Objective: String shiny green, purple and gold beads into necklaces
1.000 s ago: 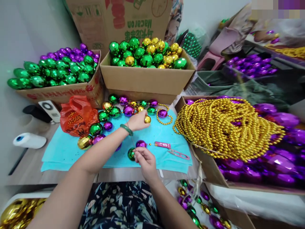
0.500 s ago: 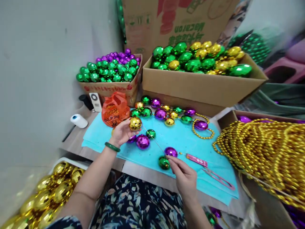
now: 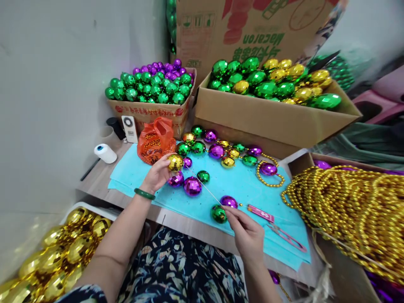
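Via the remote head view, I am pinching a gold ball (image 3: 175, 162) with the left hand (image 3: 157, 176) above the desk (image 3: 94, 182), towards its left edge, and pinching a straight thin strand (image 3: 206, 189) with the right hand (image 3: 249, 230) by the front edge.

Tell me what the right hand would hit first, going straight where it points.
Probably the purple ball or the green ball, both just by the right hand; depth is unclear, so I can't say which, and it may pass above them.
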Tool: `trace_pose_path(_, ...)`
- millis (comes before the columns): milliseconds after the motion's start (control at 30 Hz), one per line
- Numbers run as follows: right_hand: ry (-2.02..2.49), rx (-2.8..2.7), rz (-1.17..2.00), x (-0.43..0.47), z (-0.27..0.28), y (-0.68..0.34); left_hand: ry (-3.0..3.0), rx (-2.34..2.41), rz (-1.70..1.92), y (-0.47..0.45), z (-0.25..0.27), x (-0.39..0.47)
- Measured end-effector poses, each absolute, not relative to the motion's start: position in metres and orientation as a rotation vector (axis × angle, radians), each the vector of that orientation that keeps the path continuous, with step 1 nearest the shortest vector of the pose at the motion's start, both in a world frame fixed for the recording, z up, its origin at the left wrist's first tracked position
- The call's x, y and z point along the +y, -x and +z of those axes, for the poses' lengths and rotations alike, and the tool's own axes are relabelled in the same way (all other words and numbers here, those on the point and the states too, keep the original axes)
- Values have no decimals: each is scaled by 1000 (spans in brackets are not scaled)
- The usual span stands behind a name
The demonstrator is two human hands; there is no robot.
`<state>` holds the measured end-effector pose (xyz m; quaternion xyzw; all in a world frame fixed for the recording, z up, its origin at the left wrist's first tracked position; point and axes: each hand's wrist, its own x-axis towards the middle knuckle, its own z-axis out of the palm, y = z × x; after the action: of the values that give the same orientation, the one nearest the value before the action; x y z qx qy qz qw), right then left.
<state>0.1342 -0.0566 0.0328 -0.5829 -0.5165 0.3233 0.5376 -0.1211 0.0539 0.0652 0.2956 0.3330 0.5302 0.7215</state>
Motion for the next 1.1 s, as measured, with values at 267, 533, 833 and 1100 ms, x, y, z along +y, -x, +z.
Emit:
trace_pose_path(267, 1385, -1294, 778, -55, 32, -135, -728, 727, 1169, 123, 67, 52)
trace_pose_path(533, 1366, -1246, 872, -45, 28, -132, -1009, 696, 1197, 108, 74, 37)
trace_pose_path(833, 1286, -1138, 1077, -36, 4, -136, -1313, 623, 1093, 95, 89, 16)
trace_pose_path(1100, 1201, -1045, 1259, -38, 7, -124, -1601, 782, 908, 76, 81, 7)
